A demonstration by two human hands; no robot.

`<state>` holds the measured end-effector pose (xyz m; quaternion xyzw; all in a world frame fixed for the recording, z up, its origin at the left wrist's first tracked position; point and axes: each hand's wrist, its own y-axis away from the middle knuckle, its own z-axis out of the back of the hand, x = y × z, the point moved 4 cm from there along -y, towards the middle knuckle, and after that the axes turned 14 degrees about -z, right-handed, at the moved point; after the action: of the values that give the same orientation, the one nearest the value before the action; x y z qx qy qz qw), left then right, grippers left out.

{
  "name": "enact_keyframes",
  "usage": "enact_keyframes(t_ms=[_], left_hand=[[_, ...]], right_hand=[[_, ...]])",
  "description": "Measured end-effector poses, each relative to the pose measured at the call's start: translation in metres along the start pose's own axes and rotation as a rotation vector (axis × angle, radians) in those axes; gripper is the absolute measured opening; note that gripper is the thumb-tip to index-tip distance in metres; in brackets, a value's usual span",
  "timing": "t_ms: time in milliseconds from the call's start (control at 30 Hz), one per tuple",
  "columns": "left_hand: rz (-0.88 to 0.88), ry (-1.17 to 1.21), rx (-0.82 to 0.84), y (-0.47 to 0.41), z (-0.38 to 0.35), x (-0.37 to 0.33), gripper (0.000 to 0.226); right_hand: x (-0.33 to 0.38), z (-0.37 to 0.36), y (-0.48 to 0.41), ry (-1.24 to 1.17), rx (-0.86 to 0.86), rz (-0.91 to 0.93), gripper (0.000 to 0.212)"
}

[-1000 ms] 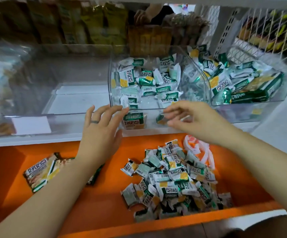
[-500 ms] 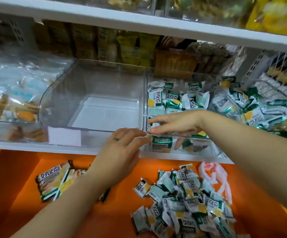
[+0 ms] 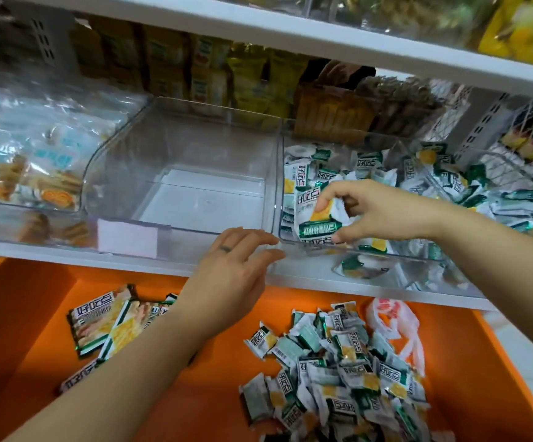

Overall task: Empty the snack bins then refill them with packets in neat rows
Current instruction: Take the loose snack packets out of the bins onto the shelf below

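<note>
Two clear plastic bins stand side by side on the white shelf. The left bin [image 3: 182, 148] holds nothing. The right bin [image 3: 386, 255] holds several green-and-white snack packets [image 3: 367, 164]. My right hand [image 3: 383, 212] reaches into the right bin and grips a few packets [image 3: 314, 223] between thumb and fingers. My left hand [image 3: 236, 275], with a ring on one finger, rests its straight fingertips on the front rim where the two bins meet. On the orange surface [image 3: 35, 314] below lies a loose pile of the same packets [image 3: 338, 374].
Larger packets [image 3: 109, 320] lie on the orange surface at the left. A white and red plastic bag [image 3: 392, 317] lies beside the pile. A third bin at the left [image 3: 19, 173] holds biscuit packs. A wire basket [image 3: 520, 167] with more packets stands at the right. Another shelf runs overhead.
My right hand has gone deeper into the right bin and closed on a few packets. My left hand stays at the bins' front rim. The view has tilted upward.
</note>
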<state>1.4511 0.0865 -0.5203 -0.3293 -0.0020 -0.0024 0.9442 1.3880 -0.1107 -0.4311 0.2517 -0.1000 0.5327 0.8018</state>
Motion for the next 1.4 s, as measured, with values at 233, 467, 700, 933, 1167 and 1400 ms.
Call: enact_keyframes(t_ms=[233, 467, 700, 933, 1167, 1400], left_hand=[[0.008, -0.039, 0.007, 0.000, -0.002, -0.003, 0.033], [0.028, -0.071, 0.048, 0.001, -0.005, -0.010, 0.032], [0.023, -0.077, 0.074, 0.001, -0.006, -0.013, 0.026], [0.128, -0.009, -0.025, -0.010, 0.011, -0.010, 0.031], [0.121, -0.019, -0.013, -0.006, 0.009, -0.010, 0.030], [0.119, -0.028, -0.014, -0.008, 0.010, -0.006, 0.032]], right_hand=[[0.011, -0.001, 0.091, -0.115, -0.235, 0.111, 0.034], [-0.099, -0.108, 0.109, 0.088, 0.160, -0.291, 0.034], [-0.159, -0.147, 0.111, 0.202, 0.270, -0.436, 0.056], [-0.055, -0.039, 0.100, -0.103, -0.254, -0.079, 0.031], [-0.050, -0.008, 0.034, 0.134, 0.008, -0.282, 0.067], [-0.065, -0.026, 0.009, 0.112, 0.298, -0.333, 0.033]])
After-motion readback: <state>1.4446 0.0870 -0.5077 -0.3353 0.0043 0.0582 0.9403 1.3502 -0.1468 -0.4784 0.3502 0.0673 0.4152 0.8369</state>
